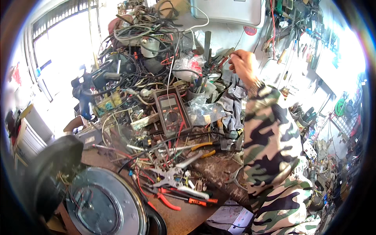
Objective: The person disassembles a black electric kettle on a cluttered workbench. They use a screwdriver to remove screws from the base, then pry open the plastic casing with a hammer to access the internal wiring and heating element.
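Observation:
My right hand [244, 67], in a camouflage sleeve [270, 145], is stretched out to the far side of the bench. Its fingers are curled together; a thin reddish thing [224, 62] shows beside the fingertips, but I cannot make out what they hold. Below the hand lie grey rags [233, 103] and a clear plastic bag [205, 113]. My left hand is out of view. Near the front left rests a round metal appliance part [100, 199] with thin wires on it. A blurred black curved thing [55, 172] stands over its left side.
A multimeter [171, 113] leans mid-bench among tangled cables [137, 35]. Closer in lie pliers [166, 177], red-handled pliers [168, 201] and yellow-handled pliers [201, 146]. Tools hang on the right wall [284, 55]. A white box [231, 217] sits by the bench's front edge.

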The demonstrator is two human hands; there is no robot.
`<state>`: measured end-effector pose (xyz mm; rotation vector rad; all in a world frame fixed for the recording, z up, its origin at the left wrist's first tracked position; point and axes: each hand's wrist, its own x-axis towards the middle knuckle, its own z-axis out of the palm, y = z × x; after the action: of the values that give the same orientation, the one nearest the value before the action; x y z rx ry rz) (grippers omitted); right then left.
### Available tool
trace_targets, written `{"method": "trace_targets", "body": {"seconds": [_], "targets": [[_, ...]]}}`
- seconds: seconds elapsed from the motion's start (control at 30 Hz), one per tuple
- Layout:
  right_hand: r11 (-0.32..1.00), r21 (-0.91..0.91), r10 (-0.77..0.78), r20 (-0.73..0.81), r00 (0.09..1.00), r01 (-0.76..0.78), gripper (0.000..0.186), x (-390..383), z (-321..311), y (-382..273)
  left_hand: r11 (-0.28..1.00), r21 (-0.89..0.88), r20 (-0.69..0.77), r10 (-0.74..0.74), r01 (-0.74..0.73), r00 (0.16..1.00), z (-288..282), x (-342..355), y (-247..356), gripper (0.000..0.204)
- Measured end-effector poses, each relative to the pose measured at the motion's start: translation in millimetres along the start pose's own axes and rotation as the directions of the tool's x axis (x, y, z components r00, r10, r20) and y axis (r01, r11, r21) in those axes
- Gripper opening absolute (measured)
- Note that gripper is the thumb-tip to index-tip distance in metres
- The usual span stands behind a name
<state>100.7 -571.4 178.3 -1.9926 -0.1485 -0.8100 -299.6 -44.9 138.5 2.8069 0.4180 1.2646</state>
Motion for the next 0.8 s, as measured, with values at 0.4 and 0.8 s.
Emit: {"method": "trace_targets", "body": {"seconds": [0.4, 0.8], "targets": [[0.879, -0.393, -0.267, 0.064, 0.962, 0.27, 0.036, 194, 105, 177, 0.981, -0.068, 0.321, -0.149, 0.18, 0.935, 63, 84, 36, 0.065], [0.768, -0.641, -0.02, -0.009, 1.0, 0.01, 0.019, 223, 143, 164, 0.962, -0.077, 0.369, -0.218, 0.263, 0.904, 68, 101, 42, 0.069]]}}
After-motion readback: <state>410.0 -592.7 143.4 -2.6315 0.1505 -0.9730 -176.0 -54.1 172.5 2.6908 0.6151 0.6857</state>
